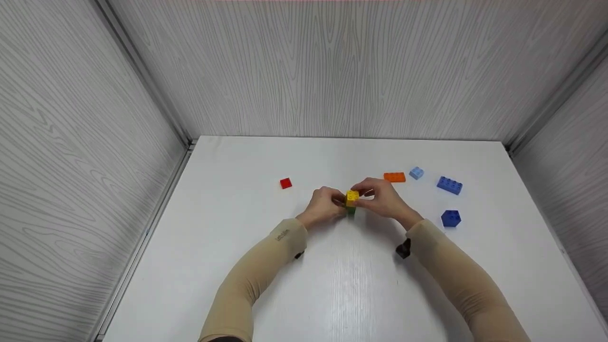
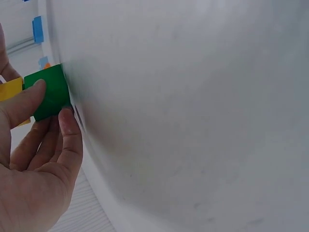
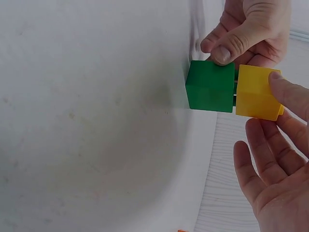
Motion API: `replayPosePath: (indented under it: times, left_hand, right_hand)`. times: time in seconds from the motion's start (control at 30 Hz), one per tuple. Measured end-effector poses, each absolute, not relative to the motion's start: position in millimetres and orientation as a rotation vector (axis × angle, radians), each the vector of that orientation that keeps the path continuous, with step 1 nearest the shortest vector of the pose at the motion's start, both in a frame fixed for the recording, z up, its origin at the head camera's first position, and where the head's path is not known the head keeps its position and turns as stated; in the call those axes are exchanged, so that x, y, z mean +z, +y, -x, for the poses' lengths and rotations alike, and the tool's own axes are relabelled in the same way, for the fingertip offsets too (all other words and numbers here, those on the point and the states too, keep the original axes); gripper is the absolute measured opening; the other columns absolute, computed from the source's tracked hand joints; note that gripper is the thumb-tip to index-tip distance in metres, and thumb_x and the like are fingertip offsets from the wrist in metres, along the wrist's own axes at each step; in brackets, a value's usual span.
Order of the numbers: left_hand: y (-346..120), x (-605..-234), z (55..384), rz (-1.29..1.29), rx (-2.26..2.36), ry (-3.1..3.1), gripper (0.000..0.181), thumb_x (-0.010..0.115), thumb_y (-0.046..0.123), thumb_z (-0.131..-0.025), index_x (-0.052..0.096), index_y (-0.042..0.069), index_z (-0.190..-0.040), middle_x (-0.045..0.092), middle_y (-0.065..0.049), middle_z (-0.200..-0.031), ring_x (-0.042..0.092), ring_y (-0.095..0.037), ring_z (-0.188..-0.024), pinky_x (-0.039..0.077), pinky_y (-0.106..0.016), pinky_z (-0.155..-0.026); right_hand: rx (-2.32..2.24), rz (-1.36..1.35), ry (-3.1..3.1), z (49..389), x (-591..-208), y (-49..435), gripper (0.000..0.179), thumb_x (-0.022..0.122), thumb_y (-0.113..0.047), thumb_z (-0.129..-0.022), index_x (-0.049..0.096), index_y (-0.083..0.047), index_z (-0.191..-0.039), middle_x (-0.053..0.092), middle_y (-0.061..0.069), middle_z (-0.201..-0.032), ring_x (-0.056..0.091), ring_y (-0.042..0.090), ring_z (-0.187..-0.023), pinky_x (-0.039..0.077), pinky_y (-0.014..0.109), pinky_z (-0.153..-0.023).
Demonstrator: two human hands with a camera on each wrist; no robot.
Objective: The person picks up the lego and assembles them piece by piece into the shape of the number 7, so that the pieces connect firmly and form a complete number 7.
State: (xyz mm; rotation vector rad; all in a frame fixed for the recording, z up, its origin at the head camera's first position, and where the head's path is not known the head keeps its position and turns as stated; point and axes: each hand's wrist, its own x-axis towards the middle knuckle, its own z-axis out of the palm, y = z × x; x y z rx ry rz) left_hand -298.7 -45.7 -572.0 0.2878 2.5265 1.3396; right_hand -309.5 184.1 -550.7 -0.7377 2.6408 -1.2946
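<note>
Near the middle of the table, my left hand (image 1: 324,205) pinches a green block (image 3: 211,86) between thumb and fingers, low against the tabletop. My right hand (image 1: 384,198) holds a yellow block (image 3: 258,92) by its sides, directly over the green one. In the right wrist view a narrow gap with the green block's studs shows between the two. From above, the yellow block hides most of the green block. The left wrist view shows the left thumb (image 2: 36,92) across the green block's side.
A flat red piece (image 1: 285,183) lies left of the hands. To the right are a flat orange brick (image 1: 394,177), a small light blue brick (image 1: 416,173), a long blue brick (image 1: 449,185) and a dark blue block (image 1: 451,218). Wood-grain panels (image 1: 327,71) stand around the table.
</note>
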Motion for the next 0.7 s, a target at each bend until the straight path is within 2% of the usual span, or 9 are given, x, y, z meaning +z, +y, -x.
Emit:
replayPosePath:
  times: [0.17, 0.47, 0.7]
  left_hand:
    - [-45.8, -571.9, 299.6, -0.278, 1.343, 2.511, 0.036, 0.087, 0.007, -0.094, 0.083, 0.007, -0.129, 0.085, -0.007, -0.124, 0.077, -0.021, -0.11, 0.065, -0.038, -0.108]
    - [-48.8, -572.5, 299.5, -0.287, 1.333, 2.514, 0.032, 0.087, 0.01, -0.096, 0.086, 0.011, -0.127, 0.086, -0.004, -0.12, 0.075, -0.02, -0.105, 0.066, -0.038, -0.106]
    - [-47.4, -572.3, 301.0, -0.305, 1.303, 2.547, 0.032, 0.087, 0.01, -0.094, 0.086, 0.011, -0.126, 0.087, -0.005, -0.12, 0.076, -0.019, -0.108, 0.065, -0.038, -0.107]
  right_hand:
    - [-1.277, 0.776, 2.647, 311.2, -548.4, 183.1, 0.032, 0.089, -0.015, -0.097, 0.084, -0.01, -0.129, 0.081, 0.014, -0.12, 0.074, 0.043, -0.114, 0.064, 0.06, -0.109]
    - [-1.164, 0.799, 2.648, 313.7, -541.7, 176.5, 0.033, 0.089, -0.02, -0.098, 0.085, -0.01, -0.13, 0.081, 0.013, -0.12, 0.077, 0.04, -0.113, 0.065, 0.059, -0.107]
    - [-1.146, 0.803, 2.687, 313.3, -545.7, 177.6, 0.033, 0.089, -0.019, -0.098, 0.085, -0.009, -0.129, 0.081, 0.013, -0.119, 0.074, 0.038, -0.111, 0.065, 0.059, -0.102]
